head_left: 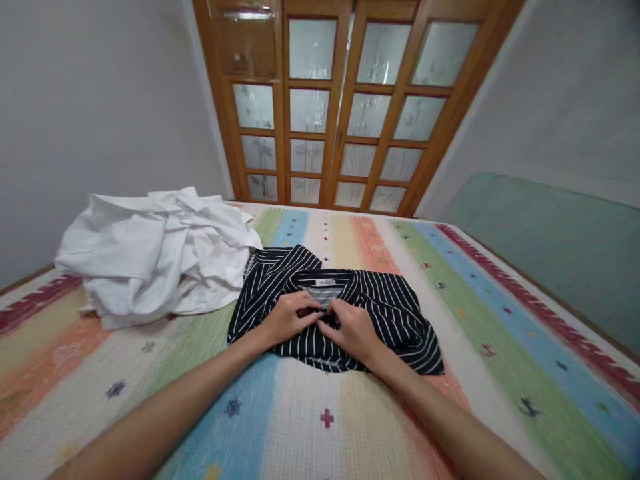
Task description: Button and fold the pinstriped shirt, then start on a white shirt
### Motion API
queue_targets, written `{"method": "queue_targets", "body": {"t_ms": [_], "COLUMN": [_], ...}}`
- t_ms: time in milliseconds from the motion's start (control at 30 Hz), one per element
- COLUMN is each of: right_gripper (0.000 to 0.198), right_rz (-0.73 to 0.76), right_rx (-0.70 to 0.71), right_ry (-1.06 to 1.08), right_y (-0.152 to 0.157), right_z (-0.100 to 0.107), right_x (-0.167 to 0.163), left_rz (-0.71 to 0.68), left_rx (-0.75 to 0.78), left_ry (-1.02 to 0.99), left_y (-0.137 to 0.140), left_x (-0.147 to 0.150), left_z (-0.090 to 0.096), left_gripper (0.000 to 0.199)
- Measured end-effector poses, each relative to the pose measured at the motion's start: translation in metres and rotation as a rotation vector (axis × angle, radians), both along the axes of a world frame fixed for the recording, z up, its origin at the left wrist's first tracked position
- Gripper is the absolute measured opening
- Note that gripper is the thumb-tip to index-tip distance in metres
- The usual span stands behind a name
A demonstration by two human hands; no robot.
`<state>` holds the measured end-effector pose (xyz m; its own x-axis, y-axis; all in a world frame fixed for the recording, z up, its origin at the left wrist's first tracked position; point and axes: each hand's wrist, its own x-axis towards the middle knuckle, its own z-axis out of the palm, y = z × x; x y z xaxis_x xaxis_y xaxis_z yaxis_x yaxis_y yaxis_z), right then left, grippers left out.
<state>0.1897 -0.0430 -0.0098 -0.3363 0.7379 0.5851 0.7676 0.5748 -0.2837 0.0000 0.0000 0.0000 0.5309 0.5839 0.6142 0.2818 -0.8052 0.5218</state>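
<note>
A black shirt with thin white stripes lies in front of me, its collar and inner neck label facing up. My left hand pinches the shirt's front edge just below the collar opening. Close beside it, my right hand also has thumb and finger closed on the same front part. The fingertips of both hands nearly meet there. Whether a button sits between them is too small to tell. The shirt's sides spread out to the left and right of my hands, with some folds on the right.
A loose heap of white cloth lies to the left, its edge close to the shirt. Underneath is a striped multicolour bedspread. Beyond its far edge stand wooden doors with glass panes. Walls rise on both sides.
</note>
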Motion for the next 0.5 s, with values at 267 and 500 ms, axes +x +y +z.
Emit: {"method": "queue_targets", "body": {"t_ms": [267,500], "right_gripper": [0.010,0.006], "right_rz": [0.005,0.026], "right_rx": [-0.031,-0.080], "right_ry": [0.002,0.043], "right_y": [-0.0003,-0.0008], "right_z": [0.0021,0.0035], "right_x": [-0.0005,0.0010], "left_rz": [0.009,0.051], "left_rx": [-0.021,0.004], "left_ry": [0.005,-0.038], "left_y": [-0.0020,-0.0088], "left_x": [0.0002,0.0006], "left_z": [0.0050,0.0074], "left_gripper": [0.009,0.005]}}
